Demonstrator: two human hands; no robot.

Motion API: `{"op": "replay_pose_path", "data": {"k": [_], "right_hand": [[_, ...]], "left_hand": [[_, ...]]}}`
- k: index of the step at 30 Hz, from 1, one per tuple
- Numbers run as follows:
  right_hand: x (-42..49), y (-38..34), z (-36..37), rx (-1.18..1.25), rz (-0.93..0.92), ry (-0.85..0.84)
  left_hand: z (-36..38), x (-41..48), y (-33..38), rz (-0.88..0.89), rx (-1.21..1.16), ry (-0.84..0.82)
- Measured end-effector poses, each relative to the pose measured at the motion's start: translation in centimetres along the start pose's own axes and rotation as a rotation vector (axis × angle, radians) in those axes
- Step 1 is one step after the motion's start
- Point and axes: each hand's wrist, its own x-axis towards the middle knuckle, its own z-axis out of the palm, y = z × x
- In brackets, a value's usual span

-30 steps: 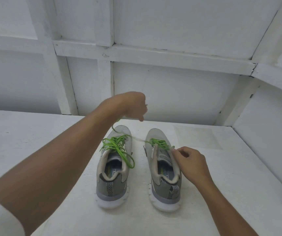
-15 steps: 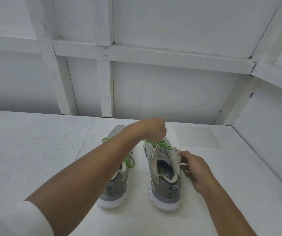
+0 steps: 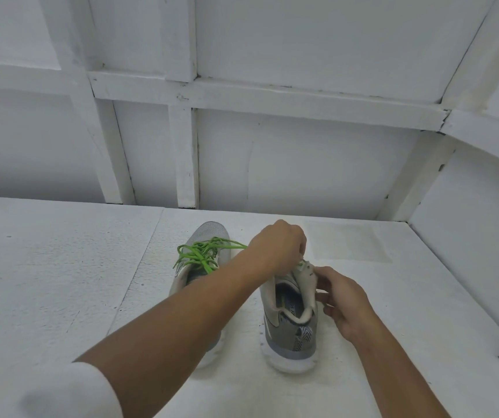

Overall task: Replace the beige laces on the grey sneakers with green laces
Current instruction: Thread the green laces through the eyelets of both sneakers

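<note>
Two grey sneakers stand side by side on the white surface, heels toward me. The left sneaker (image 3: pixel 209 233) carries green laces (image 3: pixel 201 256) bunched over its tongue; my left forearm crosses over it. My left hand (image 3: pixel 278 250) hovers over the front of the right sneaker (image 3: pixel 290 321), fingers curled down and pinching a green lace end at its upper eyelets. Most of that shoe's lacing is hidden under this hand. My right hand (image 3: pixel 340 300) grips the right sneaker's outer collar, thumb by the eyelet flap.
The white surface (image 3: pixel 61 267) extends wide to the left and in front. A white panelled wall (image 3: pixel 302 161) rises behind the shoes, and a side wall (image 3: pixel 468 251) closes in on the right.
My left hand came down from above the left sneaker and moved right, onto the right sneaker's eyelets. My right hand slid a little down along that shoe's collar.
</note>
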Motion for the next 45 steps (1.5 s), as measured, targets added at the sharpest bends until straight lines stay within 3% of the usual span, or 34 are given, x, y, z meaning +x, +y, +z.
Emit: {"op": "replay_pose_path", "data": {"k": [17, 30, 37, 45], "right_hand": [[0.6, 0.1, -0.3, -0.012, 0.027, -0.002], [0.1, -0.2, -0.5, -0.122, 0.005, -0.081], [-0.2, -1.3, -0.8, -0.164, -0.062, -0.162], [1.0, -1.4, -0.1, -0.289, -0.253, -0.011]], "left_hand": [[1.7, 0.6, 0.0, 0.062, 0.014, 0.034], [2.8, 0.1, 1.8, 0.084, 0.274, 0.025], [2.6, 0.3, 0.8, 0.059, 0.171, 0.058], [3.0, -1.4, -1.1, -0.026, -0.068, 0.147]]}}
